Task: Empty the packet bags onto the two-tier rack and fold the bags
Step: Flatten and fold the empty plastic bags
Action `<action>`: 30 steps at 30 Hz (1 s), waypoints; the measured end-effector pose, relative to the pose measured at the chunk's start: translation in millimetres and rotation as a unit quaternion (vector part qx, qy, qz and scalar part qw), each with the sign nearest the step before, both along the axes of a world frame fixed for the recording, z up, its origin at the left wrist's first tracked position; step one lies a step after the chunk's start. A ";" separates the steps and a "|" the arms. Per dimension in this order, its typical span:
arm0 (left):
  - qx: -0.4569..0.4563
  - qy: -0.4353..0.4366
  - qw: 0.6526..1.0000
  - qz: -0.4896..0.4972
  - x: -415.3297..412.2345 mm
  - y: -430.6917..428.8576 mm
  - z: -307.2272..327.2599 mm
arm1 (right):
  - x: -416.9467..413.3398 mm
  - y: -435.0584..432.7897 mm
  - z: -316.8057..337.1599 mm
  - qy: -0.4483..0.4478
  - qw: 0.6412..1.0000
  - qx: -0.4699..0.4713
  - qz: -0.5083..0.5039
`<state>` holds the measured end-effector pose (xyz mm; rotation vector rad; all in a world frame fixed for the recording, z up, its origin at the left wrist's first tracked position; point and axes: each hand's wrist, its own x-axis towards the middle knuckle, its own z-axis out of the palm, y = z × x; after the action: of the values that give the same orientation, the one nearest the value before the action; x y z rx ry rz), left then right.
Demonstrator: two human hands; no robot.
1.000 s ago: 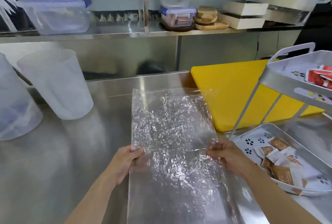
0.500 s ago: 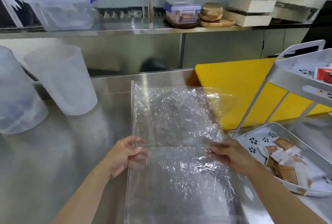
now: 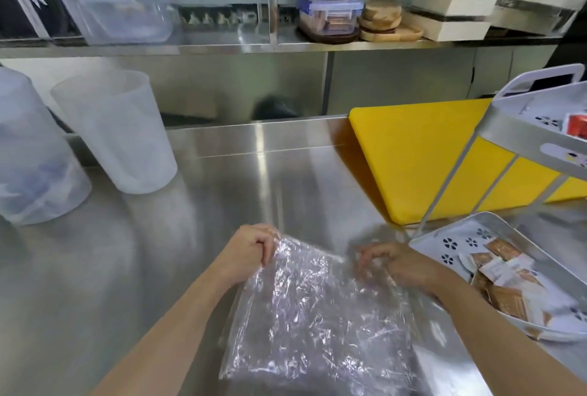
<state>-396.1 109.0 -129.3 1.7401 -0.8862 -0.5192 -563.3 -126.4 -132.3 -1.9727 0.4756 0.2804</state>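
Fingers (image 3: 268, 248) of your left hand (image 3: 251, 251) and right hand (image 3: 398, 264) clamped on 12 o'clock edge of clear bag (image 3: 317, 316); folding step, likely; next you flatten the crease on tabletop (image 3: 158, 252).

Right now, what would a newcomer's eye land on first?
A crinkled clear plastic bag lies front and centre on the steel counter, left hand and right hand gripping its far edge. At right, a yellow cutting board sits behind the white two-tier rack, brown packets heaped in its lower tray.
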 end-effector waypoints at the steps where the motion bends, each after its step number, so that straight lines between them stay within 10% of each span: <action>1: -0.017 -0.015 1.000 0.000 0.4 -3.4 4.3 | 4.4 1.9 7.4 -0.002 1.000 -0.017 0.021; 7: -0.047 -0.053 0.997 0.030 18.2 5.5 22.2 | 4.1 -17.1 60.2 0.008 0.991 0.115 0.067; 11: -0.050 -0.065 0.997 -0.007 13.3 5.6 30.3 | 19.5 -4.9 68.3 -0.087 0.996 0.038 -0.002; 17: -0.058 -0.093 0.994 -0.019 -7.7 -14.8 49.5 | 34.8 30.8 67.4 0.003 0.992 -0.065 0.107; 23: -0.104 -0.099 0.949 0.282 -0.2 -11.7 61.4 | 39.0 19.4 47.3 -0.152 0.964 -0.134 -0.171; 30: -0.053 0.005 0.978 0.204 -48.8 -39.3 37.4 | 31.9 33.2 54.0 -0.349 0.905 -0.019 -0.245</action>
<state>-444.9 69.7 -91.9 1.7562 -0.5171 -0.2049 -531.4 -93.2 -78.2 -1.7648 0.4765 -0.7380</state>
